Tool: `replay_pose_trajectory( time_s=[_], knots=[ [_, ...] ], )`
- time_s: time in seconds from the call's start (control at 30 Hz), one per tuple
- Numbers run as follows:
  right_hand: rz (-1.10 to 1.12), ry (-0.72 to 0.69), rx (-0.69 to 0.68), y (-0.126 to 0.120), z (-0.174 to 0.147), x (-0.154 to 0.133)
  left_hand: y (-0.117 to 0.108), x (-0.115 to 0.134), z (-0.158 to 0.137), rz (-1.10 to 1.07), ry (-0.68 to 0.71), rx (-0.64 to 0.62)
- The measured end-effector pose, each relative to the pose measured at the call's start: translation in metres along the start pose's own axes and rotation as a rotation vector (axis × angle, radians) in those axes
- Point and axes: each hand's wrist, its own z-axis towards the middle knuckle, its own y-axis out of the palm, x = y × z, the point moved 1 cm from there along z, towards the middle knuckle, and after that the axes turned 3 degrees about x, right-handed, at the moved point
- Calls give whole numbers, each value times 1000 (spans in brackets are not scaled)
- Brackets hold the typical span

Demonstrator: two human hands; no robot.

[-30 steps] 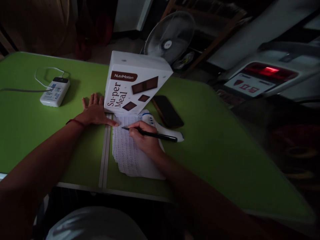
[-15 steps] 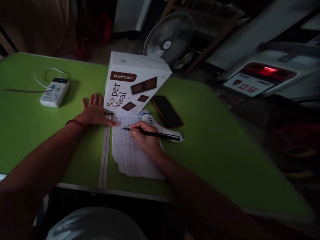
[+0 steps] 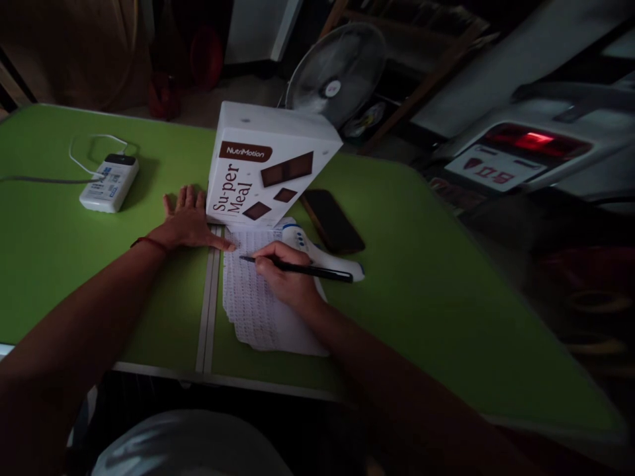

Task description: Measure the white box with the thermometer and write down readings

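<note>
My right hand [image 3: 288, 274] is closed around a black pen [image 3: 325, 272], its tip low over a sheet of paper [image 3: 258, 317] filled with rows of writing. Flat on the table lies my left hand [image 3: 186, 221], fingers spread, with the thumb reaching to the paper's left edge. A white box [image 3: 272, 158] marked "NutriMotion Su-per Meal" stands upright at the top of the sheet, close to the left fingers. Partly behind my right hand rests a white and blue handheld device [image 3: 297, 238], perhaps a thermometer.
A dark phone [image 3: 332, 221] lies right of the box on the green table [image 3: 436, 317]. At the left is a white power bank-like block [image 3: 109, 185] with cables. Beyond the table stand a fan [image 3: 337, 76] and a machine with a red lit display [image 3: 538, 140].
My right hand and the pen tip have shifted slightly left and down the paper. The left hand stays in place.
</note>
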Motion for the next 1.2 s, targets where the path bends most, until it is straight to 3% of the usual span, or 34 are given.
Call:
replay_pose_trajectory(
  time_s=[0.87,1.2],
  knots=[
    [-49,2,27,-2,3,0,1,0,1,15,-3,8],
    [83,24,16,0,0,4,0,1,0,13,-6,1]
  ],
)
